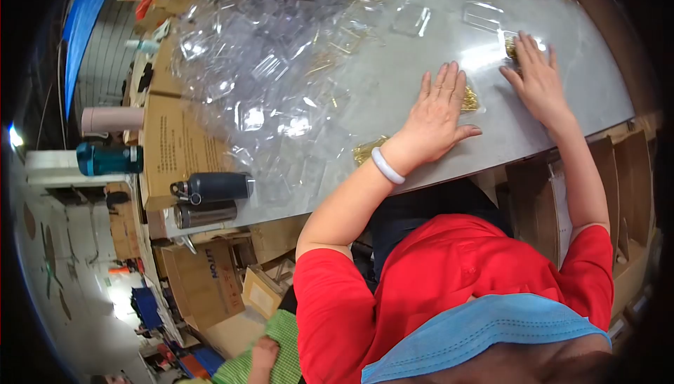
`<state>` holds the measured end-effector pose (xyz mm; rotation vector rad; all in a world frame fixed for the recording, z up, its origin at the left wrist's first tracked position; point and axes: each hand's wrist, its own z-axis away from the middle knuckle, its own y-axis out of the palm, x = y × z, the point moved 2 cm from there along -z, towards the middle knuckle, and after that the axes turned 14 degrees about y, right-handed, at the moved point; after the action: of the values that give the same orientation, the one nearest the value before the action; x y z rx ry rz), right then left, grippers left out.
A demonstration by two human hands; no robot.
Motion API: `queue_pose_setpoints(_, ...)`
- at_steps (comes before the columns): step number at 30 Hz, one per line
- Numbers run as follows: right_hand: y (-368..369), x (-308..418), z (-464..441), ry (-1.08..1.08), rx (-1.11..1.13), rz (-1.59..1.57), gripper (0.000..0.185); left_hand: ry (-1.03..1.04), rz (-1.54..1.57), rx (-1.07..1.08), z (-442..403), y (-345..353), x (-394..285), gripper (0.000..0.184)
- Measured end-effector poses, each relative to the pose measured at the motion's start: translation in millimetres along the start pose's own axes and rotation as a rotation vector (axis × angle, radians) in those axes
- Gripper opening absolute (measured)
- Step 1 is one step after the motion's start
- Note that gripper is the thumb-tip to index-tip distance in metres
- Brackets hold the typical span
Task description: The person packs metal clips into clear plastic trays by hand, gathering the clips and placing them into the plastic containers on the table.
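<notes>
Grey metal worktable (590, 89), with two bare hands spread over small gold-coloured pieces.
Left hand (437, 114) lies palm down, fingers extended and thumb apart, partly covering one gold batch (470, 100); right hand (540, 82), also unclenched, partly covers another (511, 48). Whether either palm presses is hard to tell. Flat palms and light, even pressure would suit such thin pieces, with fingertips guarding the edges against scatter. A third gold pile (368, 151) sits beside the left forearm; farther out spread clear plastic cases (267, 68), then a dark bottle (217, 187) near the table's edge.
</notes>
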<state>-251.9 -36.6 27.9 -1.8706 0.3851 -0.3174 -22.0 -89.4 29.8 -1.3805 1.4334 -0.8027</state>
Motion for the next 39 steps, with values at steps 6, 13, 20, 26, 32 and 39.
queue_pose_setpoints(6,-39,41,-12,-0.133,0.127,-0.416,0.047,-0.199,-0.140,-0.062,24,-35,61,0.071)
queue_pose_setpoints(13,24,172,-66,-0.437,0.284,-0.589,0.029,-0.469,-0.481,0.095,33,-40,160,0.054)
queue_pose_setpoints(20,69,163,-139,-0.152,0.091,-0.317,0.022,-0.274,-0.343,0.214,63,-46,136,0.045)
queue_pose_setpoints(26,75,185,-181,-0.383,0.009,-0.427,0.039,-0.088,-0.094,0.144,80,-57,120,0.042)
queue_pose_setpoints(32,93,198,-188,-0.418,0.082,-0.281,0.044,-0.106,-0.116,0.097,90,-66,134,0.038)
queue_pose_setpoints(39,43,145,-116,-0.411,0.261,-0.181,0.046,-0.119,-0.039,0.091,100,-81,150,0.035)
